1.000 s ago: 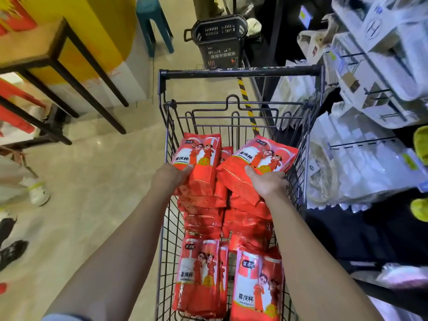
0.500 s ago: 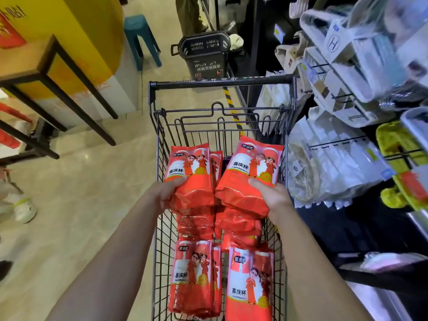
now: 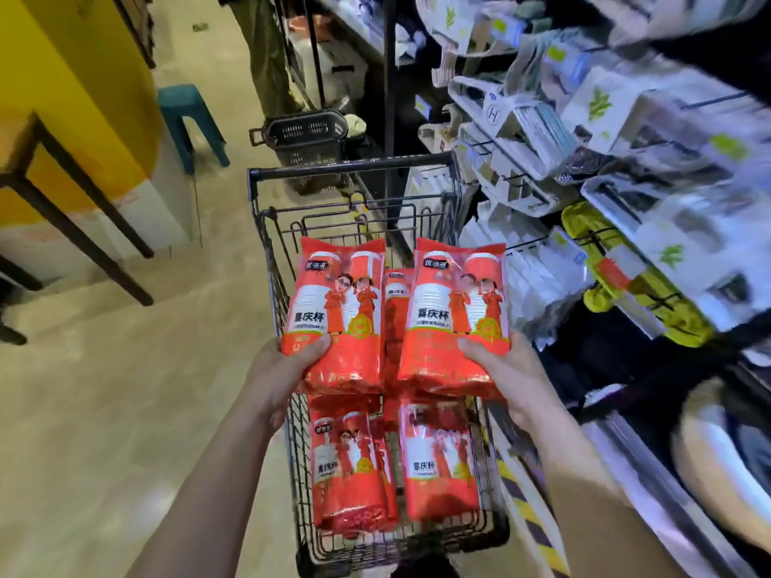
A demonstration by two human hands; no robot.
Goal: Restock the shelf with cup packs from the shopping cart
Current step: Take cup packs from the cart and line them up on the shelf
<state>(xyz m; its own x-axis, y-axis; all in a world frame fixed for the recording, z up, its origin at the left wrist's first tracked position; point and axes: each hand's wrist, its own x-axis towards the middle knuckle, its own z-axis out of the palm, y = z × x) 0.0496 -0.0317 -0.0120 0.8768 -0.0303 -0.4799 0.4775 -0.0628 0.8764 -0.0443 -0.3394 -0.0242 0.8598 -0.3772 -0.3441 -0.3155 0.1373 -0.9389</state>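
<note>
1. While both arms reach out over the cart [image 3: 267,227], each hand carries one red cup pack, so the step in hand appears to be lifting stock out for the shelf.
2. Left hand [image 3: 277,371]: clamped on the lower end of the left pack [image 3: 340,310], thumb across its face, fingers hidden behind it.
3. Right hand [image 3: 507,375]: clamped likewise on the lower end of the right pack [image 3: 457,314], thumb on the front.
4. Both packs stand roughly upright, side by side and near one another, raised above the load; whether they touch cannot be told.
5. Remaining stock: more packs [image 3: 438,465] lie in the cart at 6 o'clock from the held pair, and another shows in the gap between them.
6. Shelf [image 3: 521,202]: at 2 to 3 o'clock from the hands, hung with white and yellow goods, blurred. No slot for red packs can be made out.
7. Surroundings: a black basket [image 3: 306,133] sits on the floor at 12 o'clock beyond the cart; a teal stool [image 3: 187,114] at 11 o'clock.
8. Judgement on the next move: it calls for a turn toward 3 o'clock, carrying both packs clear of the cart's rim, and finding an open space before either grip loosens. The film wrapping looks slick, so a firm hold is advisable.
</note>
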